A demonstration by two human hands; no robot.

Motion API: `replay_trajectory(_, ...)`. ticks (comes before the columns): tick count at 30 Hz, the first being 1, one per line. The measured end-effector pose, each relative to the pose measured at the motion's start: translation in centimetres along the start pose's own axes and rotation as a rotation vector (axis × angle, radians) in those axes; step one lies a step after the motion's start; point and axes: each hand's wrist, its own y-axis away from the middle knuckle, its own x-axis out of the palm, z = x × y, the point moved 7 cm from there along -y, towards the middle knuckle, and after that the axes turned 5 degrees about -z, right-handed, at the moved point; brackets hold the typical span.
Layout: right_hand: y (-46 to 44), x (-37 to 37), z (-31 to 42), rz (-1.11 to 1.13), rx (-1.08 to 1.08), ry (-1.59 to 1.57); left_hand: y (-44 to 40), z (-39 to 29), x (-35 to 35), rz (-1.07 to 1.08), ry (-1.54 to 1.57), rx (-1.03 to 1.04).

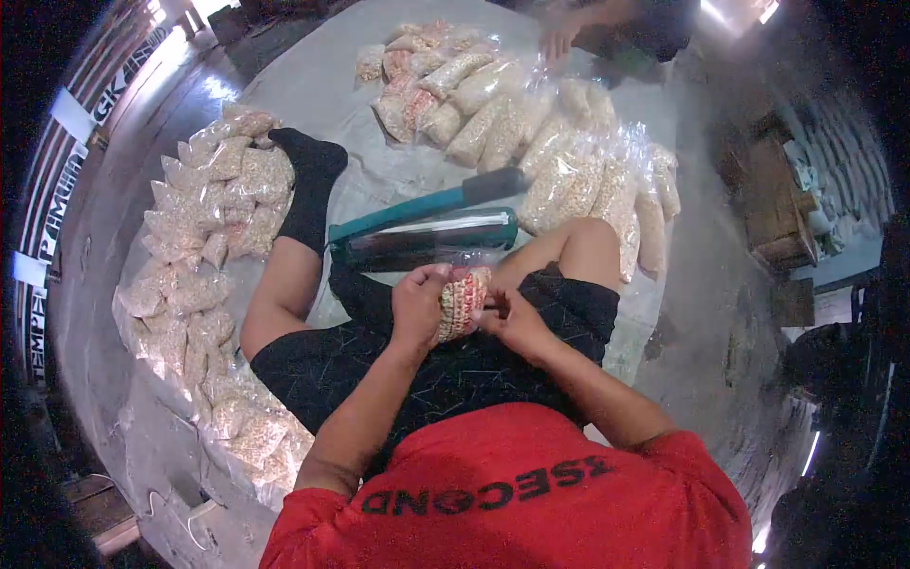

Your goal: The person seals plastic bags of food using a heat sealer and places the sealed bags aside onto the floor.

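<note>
A small clear plastic bag (pixel 463 308) with red and green print, filled with pale bits, is held above my lap. My left hand (pixel 419 299) is closed on its upper left edge. On the other side, my right hand (pixel 517 324) has its fingers bent against the bag's right edge. The bag's clear top (pixel 474 257) sticks up beyond the filled part. Just past it, on the floor sheet between my legs, lies a green bag sealer (pixel 427 236) with its long arm (pixel 417 211) raised and a dark handle end.
Filled clear bags (pixel 204 209) are piled along my left side. Larger filled bags (pixel 569 180) and printed bags (pixel 417 81) lie ahead on the pale sheet (pixel 322 57). Another person's hand (pixel 559 38) reaches in at the top. A wooden box (pixel 773 204) stands at right.
</note>
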Motion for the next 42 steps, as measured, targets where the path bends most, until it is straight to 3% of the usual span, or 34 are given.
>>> replay_trajectory(3, -0.7, 0.1, 0.4, 0.052, -0.014, 0.089, 2.1, -3.2, 0.8, -0.004, 0.172, 0.037)
replay_trajectory(6, -0.7, 0.3, 0.4, 0.141, -0.211, 0.087, 4.5, -6.5, 0.2, 0.002, 0.323, 0.096)
replay_trajectory(8, 1.7, 2.9, 3.4, 0.461, -0.011, -0.251, 6.3, -8.5, -0.7, 0.01, 0.492, 0.11)
replay_trajectory(9, 2.2, 3.7, 4.2, 0.461, -0.03, -0.416, 6.3, -8.2, -2.0, 0.039, 0.516, 0.158)
replay_trajectory(12, 1.4, 6.7, 3.3, 0.405, 0.012, -0.258, 6.9, -6.5, -5.0, -0.13, 0.718, 0.189)
replay_trajectory(13, 0.4, 7.8, 1.7, 0.353, 0.065, -0.228, 5.9, -3.1, -5.6, -0.087, 0.806, 0.072)
replay_trajectory(14, 0.0, 8.4, 1.3, 0.368, 0.069, -0.226, 5.5, -1.9, -6.6, -0.1, 0.808, 0.081)
replay_trajectory(16, -0.3, 9.3, -0.9, 0.399, 0.249, 0.042, 5.2, 1.7, -6.6, -0.008, 0.948, -0.244)
replay_trajectory(18, 0.6, 9.6, 0.4, 0.367, 0.234, 0.068, 4.3, 2.3, -7.5, -0.052, 0.878, -0.183)
replay_trajectory(20, 1.1, 8.3, 1.7, 0.217, 0.16, -0.141, 5.1, 0.3, -7.4, -0.146, 0.658, -0.051)
replay_trajectory(21, 0.6, 7.6, 1.1, 0.128, 0.081, -0.182, 6.3, -1.8, -6.6, -0.165, 0.485, 0.144)
replay_trajectory(22, 0.6, 7.0, 1.9, 0.091, 0.079, -0.203, 7.4, -2.4, -5.6, -0.133, 0.467, 0.123)
replay_trajectory(24, 1.0, 7.6, 3.0, 0.206, 0.553, -0.863, 9.4, -5.1, -2.0, 0.061, -0.213, 0.377)
replay_trajectory(25, -1.4, 7.6, 0.9, 0.349, 0.503, -0.99, 11.0, -7.9, 1.1, 0.2, -0.194, 0.581)
replay_trajectory(26, -1.6, 7.6, 1.8, 0.496, 0.43, -1.112, 11.6, -8.9, 2.4, 0.259, -0.188, 0.56)
replay_trajectory(27, -1.5, 7.6, 2.8, 0.653, 0.363, -1.225, 12.7, -10.9, 2.8, 0.238, -0.318, 0.787)
replay_trajectory(28, -2.0, 7.2, 1.6, 0.688, 0.438, -1.3, 12.8, -9.9, 1.9, 0.172, -0.338, 0.951)
replay_trajectory(30, -0.5, 7.4, 4.2, 0.851, 0.353, -1.326, 13.5, -7.6, 0.0, -0.028, -0.39, 1.27)
replay_trajectory(31, -0.7, 7.5, 4.0, 0.834, 0.362, -1.344, 12.9, -5.4, 0.5, 0.18, -0.749, 1.261)
replay_trajectory(33, -2.3, 7.9, 0.8, 0.755, 0.406, -1.344, 13.1, -5.3, 5.2, 0.374, -1.296, 1.331)
replay_trajectory(34, -3.5, 7.5, -1.3, 0.645, 0.358, -1.213, 11.9, -3.8, 6.5, 0.596, -1.523, 1.065)
replay_trajectory(36, -5.6, 6.5, -5.7, 0.439, 0.302, -0.912, 12.1, -4.3, 5.4, 0.54, -1.205, 1.028)
replay_trajectory(37, -3.6, 6.8, -2.7, 0.476, 0.4, -0.997, 12.0, -4.2, 5.1, 0.528, -1.209, 1.024)
replay_trajectory(38, -2.0, 7.4, -1.2, 0.509, 0.509, -1.083, 13.1, -5.9, 4.2, 0.348, -1.058, 1.259)
replay_trajectory(39, -1.9, 8.3, -0.5, 1.116, 0.341, -1.369, 14.6, -7.2, 3.2, 0.16, -0.898, 1.474)
replay_trajectory(40, -2.1, 8.7, -1.4, 1.127, 0.356, -1.369, 14.4, -7.5, 3.2, 0.145, -0.909, 1.467)
replay_trajectory(42, -2.7, 8.6, -3.1, 0.954, 0.009, -0.819, 10.6, -4.6, 4.9, 0.524, -1.31, 0.923)
